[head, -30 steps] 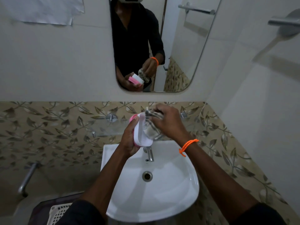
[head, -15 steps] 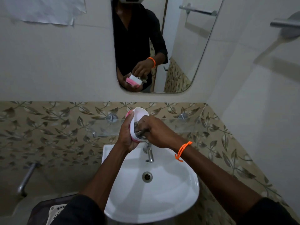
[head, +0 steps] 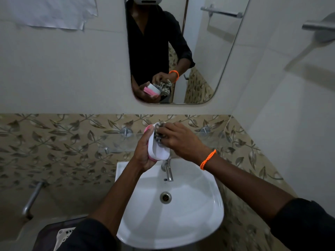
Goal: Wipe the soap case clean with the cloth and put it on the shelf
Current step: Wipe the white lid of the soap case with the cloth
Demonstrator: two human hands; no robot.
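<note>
Above the white sink (head: 208,211), just in front of the glass shelf (head: 116,144): left hand (head: 143,156) wrapped round the soap case (head: 159,151) from the left, thumb up along the pink outer rim, fingers hidden behind. Held that way, most likely, to brace the back of the case and leave the white hollow bare toward the other hand. Right hand (head: 178,138) curled over a bunched patterned cloth (head: 159,133), fingertips pressing the wad into the upper part of the hollow. Cloth balled small, presumably to reach the curved inside wall.

Case stood nearly on end: long axis close to upright, top leaning a little to the left, lower end just above the tap (head: 168,171). Open side faced right and toward the camera; pink outside turned left into the palm. Kept over the basin, probably so that loosened drips fall there and not on the floor.

Further out: orange bracelet (head: 207,159) on the right wrist; mirror (head: 208,60) above, repeating both hands, case and cloth. Shelf just behind the hands, so only a short reach for the final placing. Wiping judged not yet finished; lower part of the hollow not under the cloth.
</note>
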